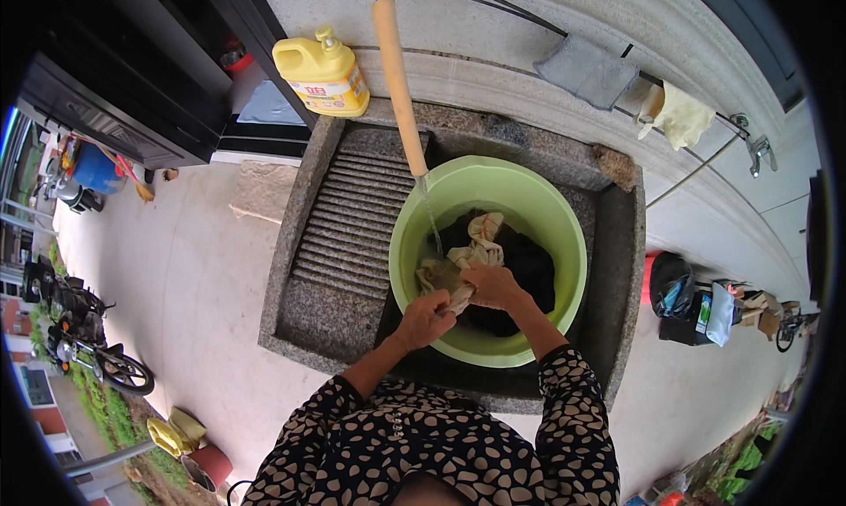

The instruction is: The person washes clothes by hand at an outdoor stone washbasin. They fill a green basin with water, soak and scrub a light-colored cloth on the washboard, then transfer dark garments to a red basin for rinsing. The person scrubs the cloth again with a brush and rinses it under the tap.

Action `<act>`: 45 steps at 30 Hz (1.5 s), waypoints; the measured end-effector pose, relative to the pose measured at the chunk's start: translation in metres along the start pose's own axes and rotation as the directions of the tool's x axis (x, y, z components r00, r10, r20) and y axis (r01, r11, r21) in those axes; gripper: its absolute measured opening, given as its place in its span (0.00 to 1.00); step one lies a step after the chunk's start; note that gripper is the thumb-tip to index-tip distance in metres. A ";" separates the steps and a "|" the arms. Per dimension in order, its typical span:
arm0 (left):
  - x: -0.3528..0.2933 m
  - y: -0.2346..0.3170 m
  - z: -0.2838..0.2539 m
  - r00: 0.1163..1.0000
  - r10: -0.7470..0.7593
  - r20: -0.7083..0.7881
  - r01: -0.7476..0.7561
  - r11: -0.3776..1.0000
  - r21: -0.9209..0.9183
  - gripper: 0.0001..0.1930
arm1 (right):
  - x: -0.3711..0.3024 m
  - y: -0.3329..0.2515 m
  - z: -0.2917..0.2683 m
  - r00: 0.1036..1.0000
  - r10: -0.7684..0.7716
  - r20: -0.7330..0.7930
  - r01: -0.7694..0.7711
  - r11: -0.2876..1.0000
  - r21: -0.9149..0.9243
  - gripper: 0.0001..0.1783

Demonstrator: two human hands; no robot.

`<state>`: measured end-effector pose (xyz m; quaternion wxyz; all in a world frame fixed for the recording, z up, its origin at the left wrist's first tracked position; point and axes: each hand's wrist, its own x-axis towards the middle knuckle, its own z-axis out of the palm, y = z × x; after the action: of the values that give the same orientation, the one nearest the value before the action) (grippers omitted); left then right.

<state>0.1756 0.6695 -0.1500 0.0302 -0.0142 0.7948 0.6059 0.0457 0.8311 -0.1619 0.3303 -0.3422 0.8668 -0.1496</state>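
A light-green plastic basin [560,215] stands in the stone sink, with dark clothes [529,273] and water inside. Over its near left part, my left hand [425,321] and my right hand [491,288] are both closed on a wet beige cloth [445,277], whose twisted end reaches up toward the far side of the basin. The cloth's exact kind does not show. From an orange hose [397,74] on the tap, water runs down beside the cloth into the basin.
Around the basin is a stone sink [304,206] with a ribbed washboard [357,215] on its left. A yellow jug with a pump [322,74] stands behind it. A grey cloth [586,70] and pale gloves [679,114] hang on the wall rail; a brown scrubber [615,166] lies on the right rim.
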 end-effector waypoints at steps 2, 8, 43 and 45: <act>0.004 0.016 -0.006 0.999 -0.022 -0.028 0.020 0.998 -0.063 0.09 | -0.019 -0.003 -0.019 0.902 -0.274 -0.333 0.244 0.961 -0.132 0.18; 0.003 0.022 -0.019 1.000 -0.001 -0.010 -0.001 0.983 -0.181 0.10 | -0.065 -0.019 -0.036 0.773 -0.433 -0.464 0.583 0.773 0.250 0.15; 0.074 0.011 -0.011 0.913 0.119 -0.391 -0.068 0.987 0.142 0.16 | -0.004 0.018 -0.036 0.640 -0.045 -0.767 0.175 0.981 0.089 0.16; 0.059 -0.019 -0.002 0.966 0.109 -0.235 -0.006 0.916 0.402 0.17 | 0.016 0.035 0.007 0.768 -0.034 -0.640 -0.004 0.998 -0.058 0.12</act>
<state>0.1183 0.6630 -0.1714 -0.0871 -0.0612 0.8986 0.4257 0.0242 0.8454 -0.1915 0.0043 -0.2868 0.9286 -0.2355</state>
